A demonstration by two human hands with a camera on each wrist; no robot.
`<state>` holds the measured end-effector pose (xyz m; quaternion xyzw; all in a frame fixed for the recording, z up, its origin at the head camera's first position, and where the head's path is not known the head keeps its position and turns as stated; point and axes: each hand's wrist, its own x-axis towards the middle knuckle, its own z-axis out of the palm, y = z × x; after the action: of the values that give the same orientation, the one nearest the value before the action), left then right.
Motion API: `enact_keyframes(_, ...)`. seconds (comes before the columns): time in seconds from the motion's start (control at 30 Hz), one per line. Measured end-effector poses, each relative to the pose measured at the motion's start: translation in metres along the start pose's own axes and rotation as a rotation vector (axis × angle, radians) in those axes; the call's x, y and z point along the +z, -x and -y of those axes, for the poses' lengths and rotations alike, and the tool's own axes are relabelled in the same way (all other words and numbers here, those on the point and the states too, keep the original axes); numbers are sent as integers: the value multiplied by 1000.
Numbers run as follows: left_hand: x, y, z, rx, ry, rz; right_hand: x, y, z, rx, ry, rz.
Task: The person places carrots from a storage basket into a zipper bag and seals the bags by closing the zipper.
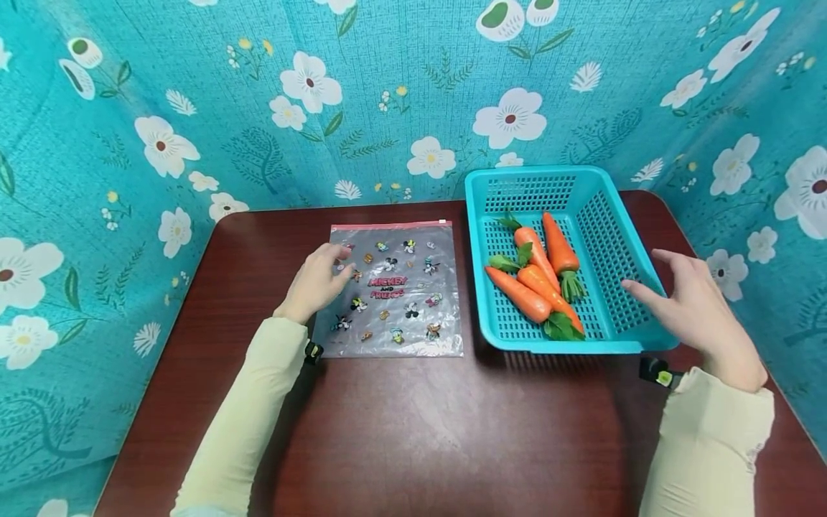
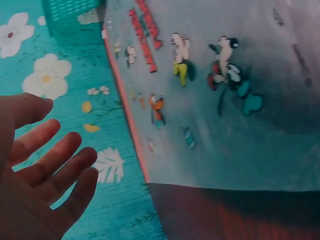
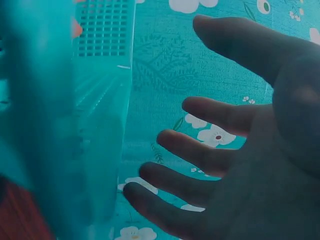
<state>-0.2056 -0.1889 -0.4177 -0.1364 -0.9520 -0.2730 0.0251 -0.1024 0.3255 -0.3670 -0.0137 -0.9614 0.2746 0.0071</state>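
Note:
In the head view my left hand (image 1: 318,283) hovers over the left side of a clear zip bag (image 1: 420,316) printed with cartoon figures and a red top strip. Its fingers are loosely bent and hold nothing, as the left wrist view also shows. My right hand (image 1: 698,305) is at the right front corner of a turquoise plastic basket (image 1: 474,251), thumb and fingers spread apart with nothing between them. Inside the basket lie several orange carrots (image 1: 518,293) with green tops. The bag lies flat, its printed side up, just left of the basket.
Bag and basket stand on a dark reddish-brown table (image 1: 413,431) with rounded back corners. A turquoise flowered cloth (image 1: 388,93) hangs behind the table and along both sides. Small black wrist cameras (image 1: 313,352) sit at both cuffs.

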Motion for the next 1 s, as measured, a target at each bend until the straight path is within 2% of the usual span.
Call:
enact_keyframes(0.07,3,-2,2,-7,-23,43,2,3,-4,-39,-19,3)
enact_keyframes(0.17,7,-4,5,-22,-52,93,7,10,-9,-45,-33,61)
enact_keyframes(0.33,9,-7,9,-51,-98,180,16,19,-15,-4,-8,134)
enact_keyframes(0.57,14,-11,14,-71,-121,247,26,28,-19,-10,-20,99)
enact_keyframes(0.77,18,-15,18,-75,-135,259,33,31,-19,2,-36,56)
enact_keyframes(1.0,17,-23,17,-104,-136,259,42,29,-16,63,-22,-20)
